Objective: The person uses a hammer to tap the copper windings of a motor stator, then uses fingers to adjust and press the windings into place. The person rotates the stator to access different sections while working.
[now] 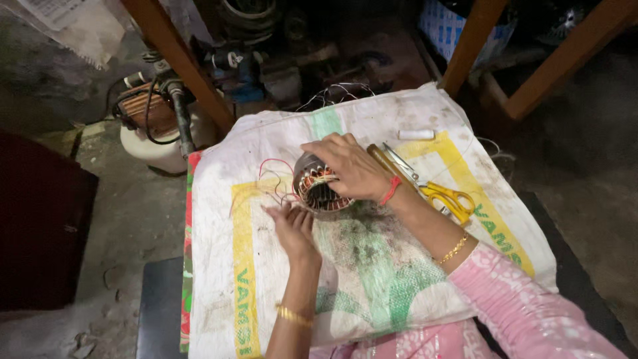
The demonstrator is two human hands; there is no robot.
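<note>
Head cam showed her right hand (349,166) clamped over the motor stator (318,189), left hand (292,226) fingers spread by the loose wires (276,183); steadying the core while teasing leads gently seemed smart.

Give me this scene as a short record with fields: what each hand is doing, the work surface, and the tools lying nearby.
Right hand: rests on top of the motor stator, gripping it
Left hand: fingers at the thin wires beside the stator
Surface: stained woven sack spread flat
Tools: yellow-handled scissors and a wooden-handled tool, right of the stator
Also on sack: small white stick near the far edge
</note>
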